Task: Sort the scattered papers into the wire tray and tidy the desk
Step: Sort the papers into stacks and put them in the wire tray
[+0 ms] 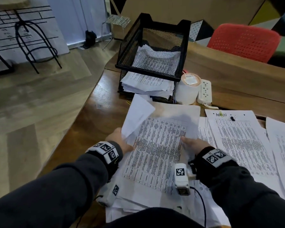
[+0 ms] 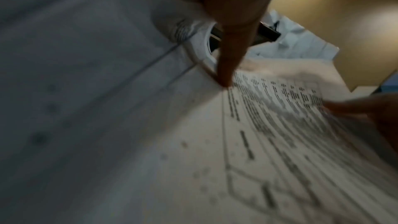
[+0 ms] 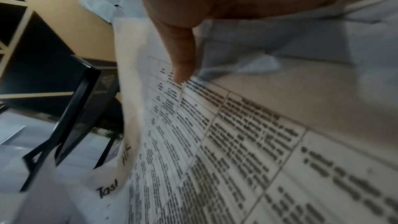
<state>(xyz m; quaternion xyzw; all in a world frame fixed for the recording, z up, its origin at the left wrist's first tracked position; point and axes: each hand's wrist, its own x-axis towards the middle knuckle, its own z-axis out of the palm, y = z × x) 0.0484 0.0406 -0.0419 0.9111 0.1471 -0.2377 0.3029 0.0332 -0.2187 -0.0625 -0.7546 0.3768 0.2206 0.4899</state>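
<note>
Seen from above: printed sheet [image 1: 160, 145] held over the tabletop [image 1: 95, 116] by both hands, long axis running away from the body toward the wire tray [image 1: 152, 51]. Left hand [image 1: 120, 140] gripping the sheet's left edge together with a blank sheet [image 1: 138, 116] that curls upward, fingers tucked under the paper. Right hand [image 1: 192, 143] pinching the right edge, thumb on top of the print; the right wrist view confirms the thumb pressing on the table of text. Both grips closed on paper.

Tray straight ahead of the hands, past the sheet's far edge, two-tiered: white paper in the upper basket, a thick stack [image 1: 148, 86] in the lower slot. Left hand somewhat nearer the tray's open front. Likely next move, as a judgement: pushing the sheet forward, short edge first, into a tier.

More printed papers [image 1: 242, 140] spread to the right and under the forearms, not yet sorted. Paper roll [image 1: 187, 89] and power strip [image 1: 204, 91] just right of the tray, red chair [image 1: 243, 41] behind
</note>
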